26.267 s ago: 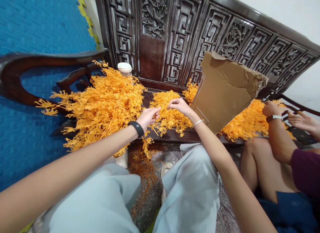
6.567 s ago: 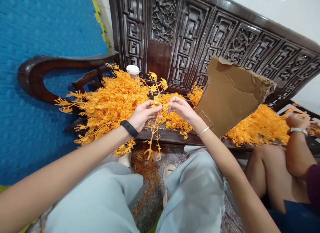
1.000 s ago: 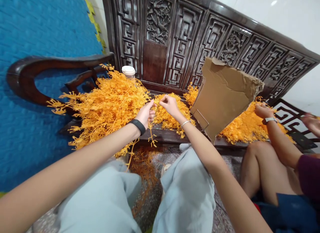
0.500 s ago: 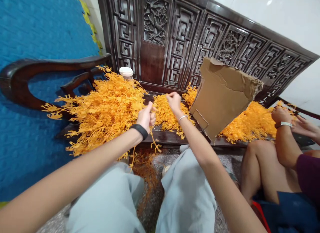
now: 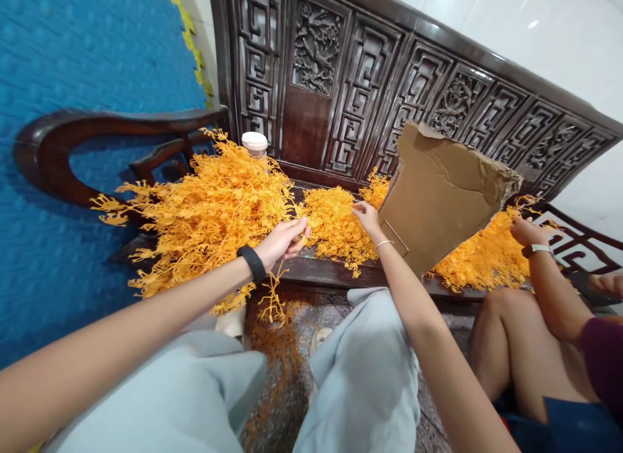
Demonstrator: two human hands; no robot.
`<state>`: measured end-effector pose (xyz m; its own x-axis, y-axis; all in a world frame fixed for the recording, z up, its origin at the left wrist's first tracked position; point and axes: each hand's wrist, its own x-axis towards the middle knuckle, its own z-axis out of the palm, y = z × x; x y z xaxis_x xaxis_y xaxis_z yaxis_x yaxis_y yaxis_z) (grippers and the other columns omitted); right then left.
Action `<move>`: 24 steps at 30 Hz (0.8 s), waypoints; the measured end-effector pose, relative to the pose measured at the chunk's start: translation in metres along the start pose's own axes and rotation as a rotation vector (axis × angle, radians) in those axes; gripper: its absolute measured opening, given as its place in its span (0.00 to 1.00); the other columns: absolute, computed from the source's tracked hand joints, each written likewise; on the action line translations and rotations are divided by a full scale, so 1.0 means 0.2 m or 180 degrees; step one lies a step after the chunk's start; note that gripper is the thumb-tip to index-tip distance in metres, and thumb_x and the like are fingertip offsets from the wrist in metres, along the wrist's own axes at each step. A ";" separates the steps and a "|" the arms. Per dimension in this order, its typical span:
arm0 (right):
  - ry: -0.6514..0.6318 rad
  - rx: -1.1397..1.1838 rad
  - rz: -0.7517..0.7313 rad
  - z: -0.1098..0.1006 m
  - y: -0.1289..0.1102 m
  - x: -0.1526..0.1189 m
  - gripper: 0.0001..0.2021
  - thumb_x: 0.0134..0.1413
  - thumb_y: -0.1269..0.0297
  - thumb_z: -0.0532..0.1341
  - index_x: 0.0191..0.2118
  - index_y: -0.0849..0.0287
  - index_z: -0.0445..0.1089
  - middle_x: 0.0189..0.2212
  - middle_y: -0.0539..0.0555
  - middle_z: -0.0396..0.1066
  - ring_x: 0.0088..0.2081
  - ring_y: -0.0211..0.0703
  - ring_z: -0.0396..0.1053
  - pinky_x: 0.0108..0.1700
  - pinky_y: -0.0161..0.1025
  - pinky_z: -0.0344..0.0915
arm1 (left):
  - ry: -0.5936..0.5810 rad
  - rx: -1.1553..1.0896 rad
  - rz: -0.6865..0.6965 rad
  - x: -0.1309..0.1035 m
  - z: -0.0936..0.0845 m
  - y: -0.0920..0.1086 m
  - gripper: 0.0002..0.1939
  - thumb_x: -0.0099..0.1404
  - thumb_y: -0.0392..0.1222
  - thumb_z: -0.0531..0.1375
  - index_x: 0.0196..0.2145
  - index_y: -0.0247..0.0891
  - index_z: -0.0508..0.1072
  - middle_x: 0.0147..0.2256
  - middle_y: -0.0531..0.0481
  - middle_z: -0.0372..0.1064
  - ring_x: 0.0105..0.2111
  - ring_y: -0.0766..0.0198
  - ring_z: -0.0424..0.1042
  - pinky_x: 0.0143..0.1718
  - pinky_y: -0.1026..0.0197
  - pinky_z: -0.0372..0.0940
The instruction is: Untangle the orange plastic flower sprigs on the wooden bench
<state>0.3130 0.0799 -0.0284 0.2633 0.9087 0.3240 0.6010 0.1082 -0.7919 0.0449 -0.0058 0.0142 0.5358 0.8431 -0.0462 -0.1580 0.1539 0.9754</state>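
Observation:
My left hand [image 5: 287,239] is closed on an orange branching strand [image 5: 273,300] that hangs below it over the bench's front edge. A large heap of orange strands [image 5: 219,213] lies to its left. My right hand [image 5: 366,216] has its fingers pressed together over the right side of a smaller pile of orange pieces [image 5: 333,219]; anything between them is too small to make out. A cardboard sheet [image 5: 442,187] stands tilted just right of that hand.
The dark carved wooden bench [image 5: 306,125] has a curled armrest [image 5: 43,148] at left. A white-lidded jar [image 5: 254,141] stands behind the large heap. At right, another person's hand [image 5: 528,231] is near more orange pieces [image 5: 481,252]. Orange scraps [image 5: 277,349] litter the floor.
My right hand has moved right, towards the cardboard. My left hand has dropped slightly, and the strand hanging from it has shifted left. The camera view has shifted a little.

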 end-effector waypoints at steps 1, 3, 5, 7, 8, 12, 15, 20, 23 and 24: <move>0.0004 -0.0023 0.0021 0.00 0.00 0.00 0.10 0.39 0.69 0.58 0.33 0.63 0.67 0.32 0.54 0.68 0.31 0.37 0.63 0.40 0.38 0.60 | -0.0020 0.0027 0.0004 0.00 0.00 0.00 0.17 0.60 0.51 0.53 0.21 0.37 0.61 0.12 0.60 0.44 0.11 0.76 0.42 0.11 0.72 0.40; 0.0076 -0.0020 0.0053 0.01 -0.01 0.00 0.12 0.39 0.68 0.59 0.35 0.63 0.67 0.35 0.56 0.68 0.33 0.37 0.63 0.42 0.39 0.60 | -0.0069 0.0054 0.0011 -0.01 -0.01 0.00 0.18 0.59 0.51 0.54 0.19 0.36 0.59 0.12 0.59 0.45 0.11 0.76 0.44 0.11 0.72 0.42; 0.0121 0.0157 0.0044 0.03 -0.06 -0.01 0.13 0.39 0.67 0.61 0.36 0.64 0.66 0.36 0.57 0.68 0.34 0.37 0.64 0.42 0.39 0.61 | -0.0080 0.0066 0.0035 -0.01 -0.02 -0.01 0.19 0.59 0.51 0.54 0.18 0.36 0.59 0.13 0.58 0.46 0.12 0.76 0.45 0.12 0.72 0.43; -0.0096 0.0511 0.0020 0.04 -0.15 -0.03 0.13 0.41 0.63 0.61 0.35 0.63 0.66 0.34 0.56 0.69 0.34 0.36 0.66 0.41 0.37 0.62 | -0.0037 0.0104 0.0063 -0.01 -0.02 -0.01 0.19 0.60 0.52 0.54 0.18 0.36 0.59 0.13 0.57 0.48 0.12 0.76 0.46 0.13 0.71 0.44; -0.0314 0.0697 0.0005 0.04 -0.20 -0.05 0.13 0.43 0.60 0.61 0.35 0.62 0.66 0.33 0.55 0.70 0.34 0.36 0.66 0.40 0.36 0.62 | -0.0011 0.0143 0.0074 -0.01 -0.02 -0.01 0.19 0.60 0.52 0.53 0.19 0.36 0.60 0.13 0.57 0.49 0.12 0.75 0.47 0.13 0.71 0.44; -0.1604 0.1119 -0.0119 0.04 -0.45 -0.19 0.21 0.48 0.45 0.55 0.33 0.61 0.68 0.34 0.56 0.71 0.33 0.36 0.68 0.32 0.33 0.63 | 0.0041 0.0311 0.0143 -0.01 -0.02 -0.01 0.18 0.60 0.52 0.52 0.21 0.36 0.64 0.13 0.56 0.51 0.12 0.74 0.50 0.14 0.70 0.45; -0.2467 0.1095 -0.0260 0.04 -0.56 -0.28 0.22 0.46 0.44 0.56 0.32 0.61 0.70 0.31 0.55 0.72 0.32 0.37 0.69 0.33 0.35 0.65 | 0.0084 0.0373 0.0201 -0.01 -0.03 -0.01 0.17 0.61 0.52 0.52 0.22 0.36 0.64 0.14 0.55 0.52 0.13 0.73 0.52 0.15 0.70 0.48; -0.2802 0.1237 -0.0465 0.04 -0.60 -0.34 0.14 0.44 0.54 0.62 0.30 0.62 0.69 0.25 0.51 0.72 0.28 0.35 0.69 0.35 0.36 0.66 | 0.0186 0.0384 0.0272 0.00 -0.04 -0.01 0.16 0.60 0.51 0.53 0.22 0.36 0.65 0.13 0.56 0.51 0.13 0.74 0.50 0.15 0.70 0.47; -0.2700 0.1343 -0.0402 0.05 -0.58 -0.33 0.10 0.43 0.60 0.63 0.29 0.63 0.69 0.24 0.50 0.71 0.26 0.33 0.68 0.33 0.35 0.65 | 0.0224 0.0398 0.0267 0.01 -0.04 -0.01 0.16 0.60 0.51 0.54 0.22 0.36 0.65 0.13 0.57 0.50 0.13 0.74 0.49 0.14 0.70 0.46; -0.2629 0.1392 -0.0392 0.06 -0.57 -0.33 0.09 0.43 0.62 0.63 0.29 0.62 0.68 0.24 0.49 0.71 0.26 0.33 0.67 0.33 0.34 0.65 | 0.0228 0.0423 0.0266 0.01 -0.04 -0.01 0.16 0.59 0.51 0.54 0.22 0.36 0.65 0.13 0.57 0.50 0.13 0.74 0.49 0.15 0.70 0.46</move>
<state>0.2181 0.0129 0.0351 -0.5023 0.8608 0.0816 0.2084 0.2121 -0.9548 0.0406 0.0000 0.0097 0.4641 0.8854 0.0254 -0.0857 0.0163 0.9962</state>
